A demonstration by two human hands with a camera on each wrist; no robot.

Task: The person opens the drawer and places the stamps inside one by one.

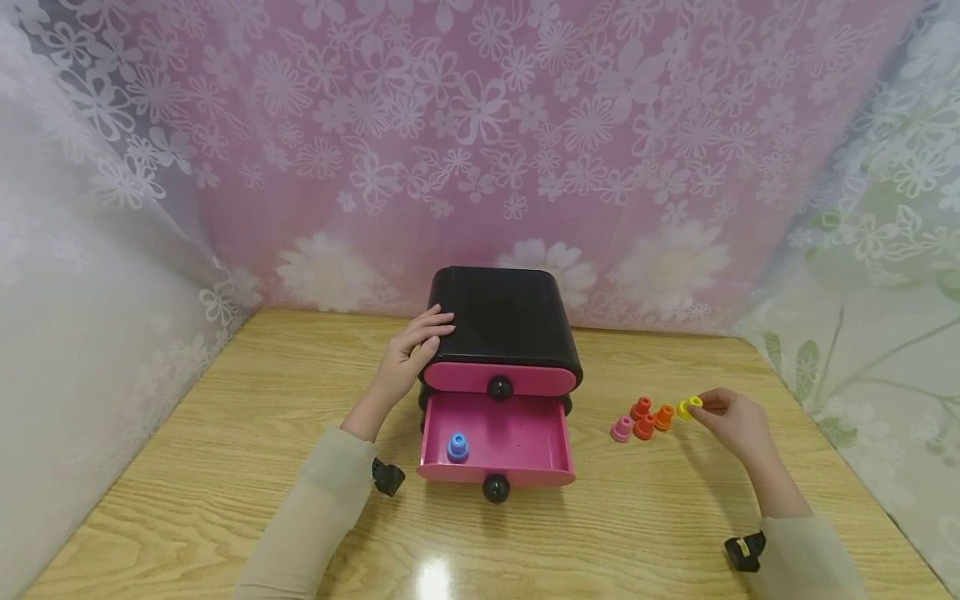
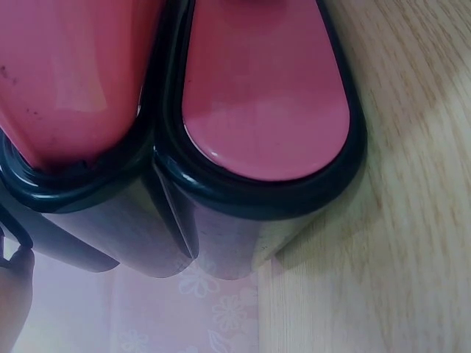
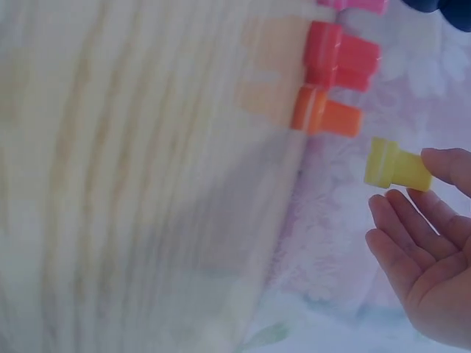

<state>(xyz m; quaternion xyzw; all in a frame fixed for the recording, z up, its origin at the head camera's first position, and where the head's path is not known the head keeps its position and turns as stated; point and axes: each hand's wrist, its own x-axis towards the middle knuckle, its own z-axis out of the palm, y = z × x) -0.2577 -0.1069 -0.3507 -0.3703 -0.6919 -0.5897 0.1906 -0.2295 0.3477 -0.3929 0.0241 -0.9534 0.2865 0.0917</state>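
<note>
The yellow peg [image 1: 689,407] is at the right of the frame, just above the bench [image 1: 225,467], pinched by the right hand [image 1: 731,421] fingers [image 3: 449,168]. The left hand [image 1: 408,354] rests flat on the black box [image 1: 502,321], fingers straight.

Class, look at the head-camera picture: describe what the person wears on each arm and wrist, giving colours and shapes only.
Both arms wear long, plain beige sleeves reaching the wrists: the left sleeve and the right sleeve. A small black clip-like wrist device sits at the left cuff, and a similar black device at the right cuff. The left hand and right hand are bare, without gloves.
</note>
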